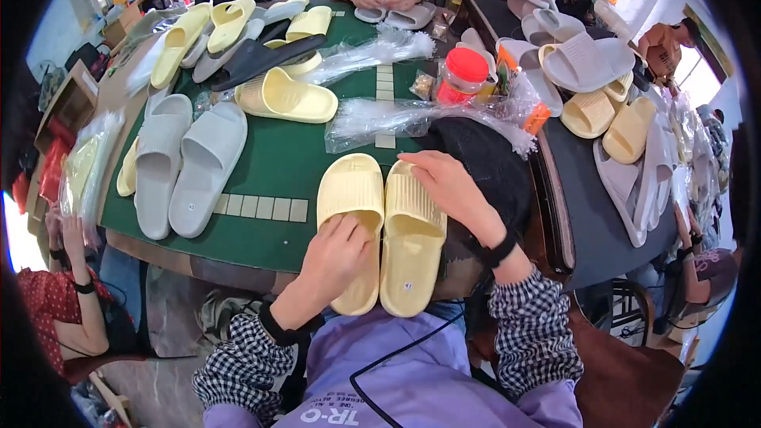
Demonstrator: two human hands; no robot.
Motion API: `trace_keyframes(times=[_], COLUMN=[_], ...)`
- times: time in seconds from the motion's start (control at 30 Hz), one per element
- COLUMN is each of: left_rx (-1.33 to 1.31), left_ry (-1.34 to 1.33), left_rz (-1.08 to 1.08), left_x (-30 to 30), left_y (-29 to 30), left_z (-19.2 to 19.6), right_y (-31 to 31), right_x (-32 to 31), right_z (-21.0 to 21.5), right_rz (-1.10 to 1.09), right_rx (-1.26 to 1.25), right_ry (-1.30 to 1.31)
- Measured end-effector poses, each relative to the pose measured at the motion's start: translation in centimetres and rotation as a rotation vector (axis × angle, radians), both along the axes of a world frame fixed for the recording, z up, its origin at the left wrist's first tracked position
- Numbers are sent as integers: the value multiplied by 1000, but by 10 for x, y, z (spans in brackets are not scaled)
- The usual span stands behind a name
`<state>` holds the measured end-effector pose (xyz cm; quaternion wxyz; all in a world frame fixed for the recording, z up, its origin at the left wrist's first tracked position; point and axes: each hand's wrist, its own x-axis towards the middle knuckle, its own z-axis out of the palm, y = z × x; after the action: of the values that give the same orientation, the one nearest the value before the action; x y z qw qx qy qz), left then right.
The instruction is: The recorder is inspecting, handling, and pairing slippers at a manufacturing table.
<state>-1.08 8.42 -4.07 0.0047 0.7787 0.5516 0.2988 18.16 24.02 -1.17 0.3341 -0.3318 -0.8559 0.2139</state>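
Head view: the left hand (pixel 339 257) reaches up from the lower edge, its back upward and its fingers curled close together into the foot opening of the left yellow slipper (pixel 350 182). The fingertips are hidden there, so I cannot tell whether they pinch anything. The right hand (pixel 456 186) comes in from the lower right, wrist bent, fingers angled leftward over the toe end of the right yellow slipper (pixel 411 257); their undersides are hidden, so a pinch cannot be confirmed. These 2 slippers lie side by side at the near edge of the green bench (pixel 269 162), toes pointing away, heels by the person's lap.

Beyond them stands 1 clear jar (pixel 465 75) with a red lid; its contents are unclear. Just beside it, 1 small clear packet (pixel 422 85) holds brownish pieces. Nearer, 1 clear bag (pixel 380 120) holds thin translucent strands.
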Motion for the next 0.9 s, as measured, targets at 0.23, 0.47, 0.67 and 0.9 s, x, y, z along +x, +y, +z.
trace_keyframes(times=[0.23, 0.47, 0.67, 0.9], left_rx=[-11, 0, -76, -204], left_ry=[-8, 33, 105, 104], left_rz=[22, 41, 36, 17], left_x=[1, 0, 1, 5], left_y=[-1, 1, 14, 25], left_z=[-2, -4, -12, -14], right_y=[37, 33, 28, 21], right_x=[-23, -28, -43, -55], right_z=[-37, -31, -7, -15], right_rz=[-48, -46, 113, 187], right_rx=[-80, -12, -480, -507], right_ry=[-403, -6, 196, 131])
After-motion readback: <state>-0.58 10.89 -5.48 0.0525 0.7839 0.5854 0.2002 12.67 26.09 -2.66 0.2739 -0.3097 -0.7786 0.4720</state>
